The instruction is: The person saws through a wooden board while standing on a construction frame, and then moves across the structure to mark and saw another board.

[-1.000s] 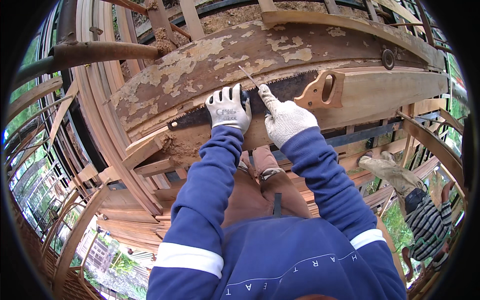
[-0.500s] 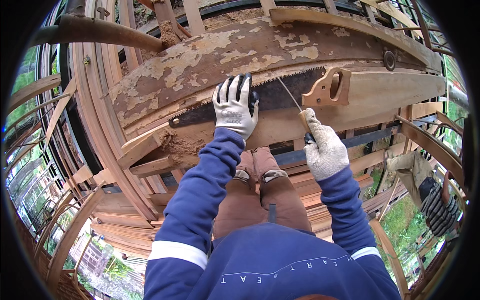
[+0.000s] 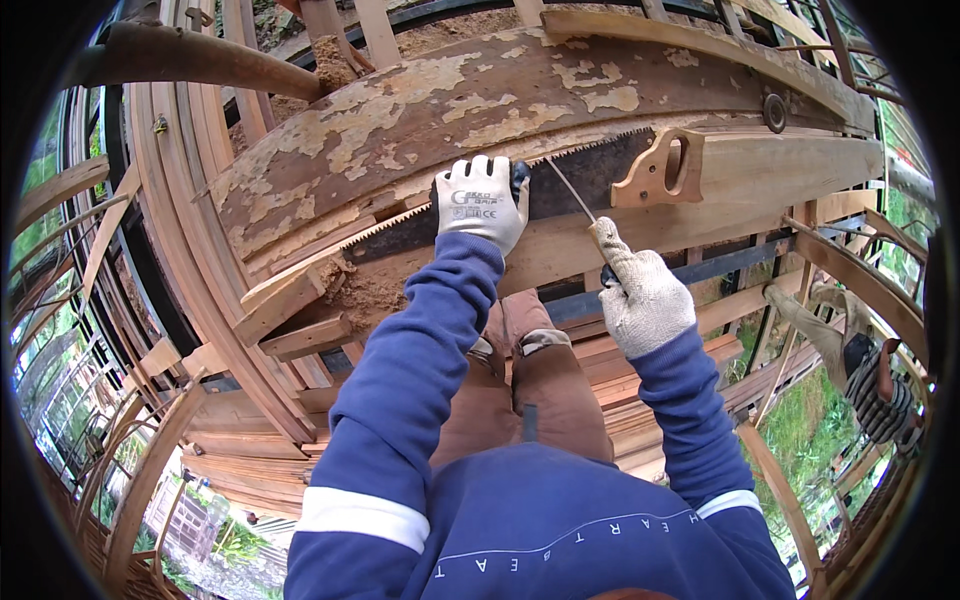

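Note:
A handsaw [image 3: 602, 168] with a dark blade and pale wooden handle lies along a thick timber [image 3: 770, 175], its teeth facing away from me. My gloved left hand [image 3: 482, 203] is closed over the middle of the blade, fingertips bent over the toothed edge. In my gloved right hand [image 3: 648, 305] is a slim metal file [image 3: 572, 190], gripped by its handle with the index finger stretched along it. The file slants across the blade, its far end at the teeth, between my left hand and the saw handle. The blade's far left tip is hard to make out.
Behind the saw lies a slab with patchy bark [image 3: 400, 125]. Sawdust [image 3: 375, 290] and short offcuts [image 3: 280, 305] sit at the timber's left end. A rusty pipe [image 3: 200, 62] juts in at upper left. Another person [image 3: 875, 385] is at the right, beyond curved wooden pieces.
My left hand has shifted slightly right along the blade, its fingers now curled over the edge instead of stretched out. The file and right hand have moved a little left.

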`<state>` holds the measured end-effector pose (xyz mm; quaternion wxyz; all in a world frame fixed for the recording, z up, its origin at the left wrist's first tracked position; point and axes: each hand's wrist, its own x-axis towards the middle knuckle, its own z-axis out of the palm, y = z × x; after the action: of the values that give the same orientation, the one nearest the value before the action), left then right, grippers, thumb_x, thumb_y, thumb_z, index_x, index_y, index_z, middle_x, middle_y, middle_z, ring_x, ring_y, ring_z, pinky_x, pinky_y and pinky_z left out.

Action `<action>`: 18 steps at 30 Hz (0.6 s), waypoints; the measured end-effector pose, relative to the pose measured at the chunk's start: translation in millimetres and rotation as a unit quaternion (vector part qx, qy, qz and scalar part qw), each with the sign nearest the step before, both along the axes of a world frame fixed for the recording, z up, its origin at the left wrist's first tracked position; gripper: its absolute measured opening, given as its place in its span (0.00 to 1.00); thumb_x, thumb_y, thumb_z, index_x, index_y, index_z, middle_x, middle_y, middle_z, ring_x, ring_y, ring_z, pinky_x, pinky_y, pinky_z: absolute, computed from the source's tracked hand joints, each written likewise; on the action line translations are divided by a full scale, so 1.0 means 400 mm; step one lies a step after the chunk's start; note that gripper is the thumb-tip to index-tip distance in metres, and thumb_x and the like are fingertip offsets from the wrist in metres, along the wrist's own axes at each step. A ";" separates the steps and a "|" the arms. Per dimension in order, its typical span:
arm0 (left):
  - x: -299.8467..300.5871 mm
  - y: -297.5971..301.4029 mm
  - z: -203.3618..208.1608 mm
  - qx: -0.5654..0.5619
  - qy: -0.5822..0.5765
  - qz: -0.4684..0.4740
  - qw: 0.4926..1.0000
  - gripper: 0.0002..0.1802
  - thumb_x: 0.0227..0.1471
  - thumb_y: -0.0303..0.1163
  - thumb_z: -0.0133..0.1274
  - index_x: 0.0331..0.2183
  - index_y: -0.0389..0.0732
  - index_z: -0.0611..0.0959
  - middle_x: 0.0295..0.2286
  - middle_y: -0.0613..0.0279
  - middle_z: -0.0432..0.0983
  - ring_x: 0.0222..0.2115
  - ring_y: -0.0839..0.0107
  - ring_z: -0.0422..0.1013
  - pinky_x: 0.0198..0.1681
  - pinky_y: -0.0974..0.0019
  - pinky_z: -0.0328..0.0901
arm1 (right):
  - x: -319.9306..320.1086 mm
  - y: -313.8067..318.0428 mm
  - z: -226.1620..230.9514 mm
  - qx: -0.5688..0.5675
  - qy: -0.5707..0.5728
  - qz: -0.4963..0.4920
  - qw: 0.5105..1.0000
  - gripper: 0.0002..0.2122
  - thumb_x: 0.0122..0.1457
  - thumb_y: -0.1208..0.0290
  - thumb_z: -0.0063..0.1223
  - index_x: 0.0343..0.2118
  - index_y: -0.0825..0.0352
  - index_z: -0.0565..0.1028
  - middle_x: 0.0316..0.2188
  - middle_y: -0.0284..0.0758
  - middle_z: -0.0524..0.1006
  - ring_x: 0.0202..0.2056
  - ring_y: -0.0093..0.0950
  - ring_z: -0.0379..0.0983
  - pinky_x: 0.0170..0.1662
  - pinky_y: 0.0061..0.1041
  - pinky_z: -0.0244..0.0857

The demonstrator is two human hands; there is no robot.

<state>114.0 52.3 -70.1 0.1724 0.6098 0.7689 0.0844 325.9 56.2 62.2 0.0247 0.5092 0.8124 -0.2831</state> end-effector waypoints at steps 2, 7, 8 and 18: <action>0.001 0.002 -0.004 0.004 0.006 -0.005 1.000 0.15 0.57 0.46 0.53 0.39 0.46 0.81 0.39 0.57 0.77 0.44 0.57 0.72 0.48 0.50 0.61 | 0.005 -0.002 -0.013 0.028 -0.009 0.014 0.999 0.30 0.54 0.76 0.55 0.64 0.57 0.71 0.27 0.41 0.73 0.28 0.40 0.74 0.33 0.36 0.71; 0.006 -0.003 -0.010 0.007 0.018 -0.006 1.000 0.15 0.57 0.46 0.53 0.38 0.46 0.81 0.37 0.58 0.76 0.42 0.58 0.72 0.47 0.50 0.61 | -0.022 0.008 -0.039 0.014 -0.077 0.029 0.996 0.31 0.55 0.71 0.55 0.65 0.53 0.69 0.26 0.43 0.73 0.26 0.42 0.75 0.30 0.37 0.73; 0.006 -0.002 -0.009 0.005 0.020 -0.010 1.000 0.15 0.57 0.46 0.53 0.38 0.46 0.81 0.37 0.59 0.76 0.43 0.58 0.72 0.47 0.50 0.61 | -0.032 0.016 -0.043 0.005 -0.090 0.028 0.996 0.31 0.56 0.71 0.55 0.66 0.52 0.68 0.26 0.43 0.74 0.26 0.42 0.76 0.31 0.37 0.73; 0.009 0.012 0.007 -0.035 0.012 -0.008 0.999 0.17 0.57 0.47 0.53 0.40 0.46 0.81 0.38 0.58 0.77 0.43 0.58 0.73 0.47 0.50 0.63 | -0.099 0.110 -0.111 0.016 -0.061 0.024 0.998 0.30 0.57 0.68 0.55 0.66 0.50 0.68 0.27 0.45 0.76 0.27 0.42 0.77 0.34 0.40 0.74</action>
<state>117.6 57.0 -67.4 0.1849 0.6108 0.7684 0.0482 286.3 100.3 17.8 0.0730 0.5063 0.8258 -0.2375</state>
